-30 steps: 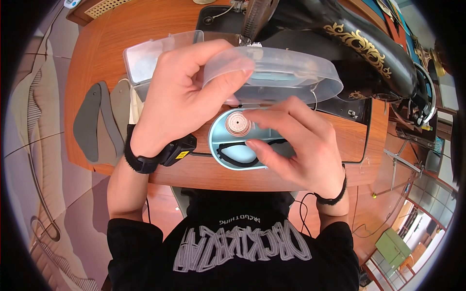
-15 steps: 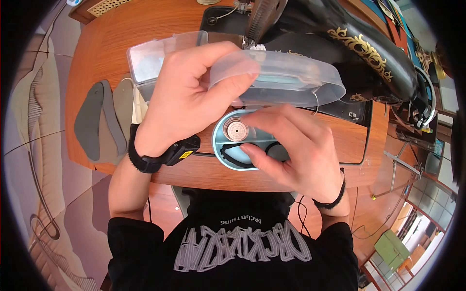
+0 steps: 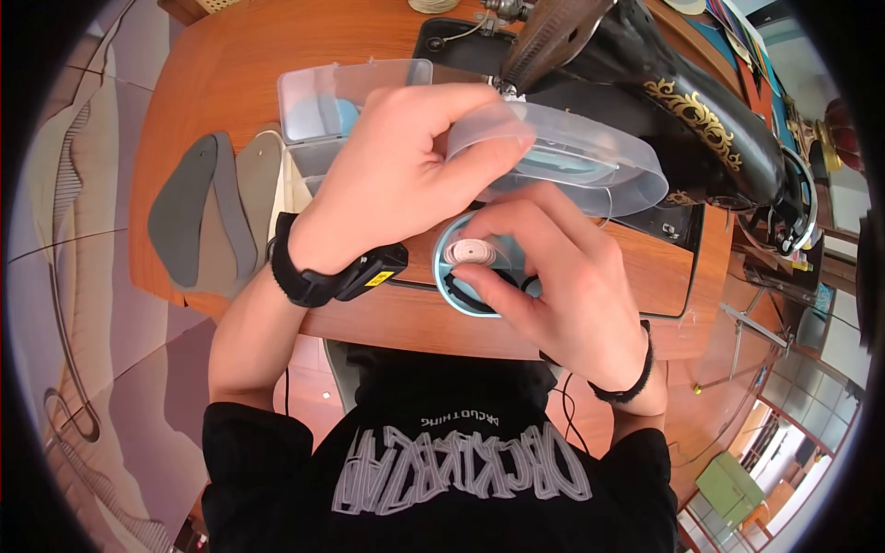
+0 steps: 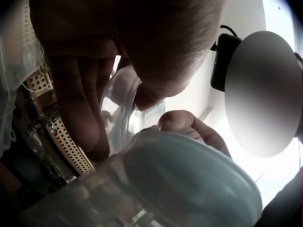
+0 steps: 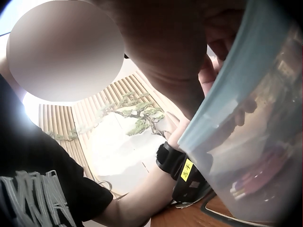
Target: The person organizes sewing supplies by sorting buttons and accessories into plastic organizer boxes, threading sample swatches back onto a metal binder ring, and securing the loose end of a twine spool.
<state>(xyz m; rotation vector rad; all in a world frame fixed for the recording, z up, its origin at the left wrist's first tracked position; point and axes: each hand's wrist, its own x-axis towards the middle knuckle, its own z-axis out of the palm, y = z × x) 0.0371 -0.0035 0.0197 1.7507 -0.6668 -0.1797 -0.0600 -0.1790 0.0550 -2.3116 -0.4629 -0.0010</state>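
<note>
The left hand (image 3: 401,166) is gripping the near end of a clear lid (image 3: 599,166), the thumb pressing on one face and the fingers bending round the edge, and the lid is hanging tilted above the counter (image 3: 221,74), in front of the black sewing machine (image 3: 664,111). The right hand (image 3: 572,286) is reaching down into the blue tray (image 3: 437,267), its index finger and thumb curving in with only a narrow gap between them and pinching a pale coil (image 3: 472,252) from opposite sides. The coil is sitting at the left end of the tray, tilting a little, and a clear strip is curving beside it. A dark-rimmed item (image 3: 470,295) is lying in the tray on the side nearer the person, partly hidden by the right thumb. In the right wrist view, the blue rim is topping a translucent container (image 5: 222,189), with something pink (image 5: 265,175) showing through its wall.

Beyond the left hand, an open clear case (image 3: 300,106) is resting on the counter with a blue piece (image 3: 339,117) showing in it. Grey flat pieces (image 3: 189,212) are lying near the left forearm, and a beige piece (image 3: 261,184) is lying between them and that hand. A black device (image 3: 373,274) with a yellow label is wrapping the left wrist
</note>
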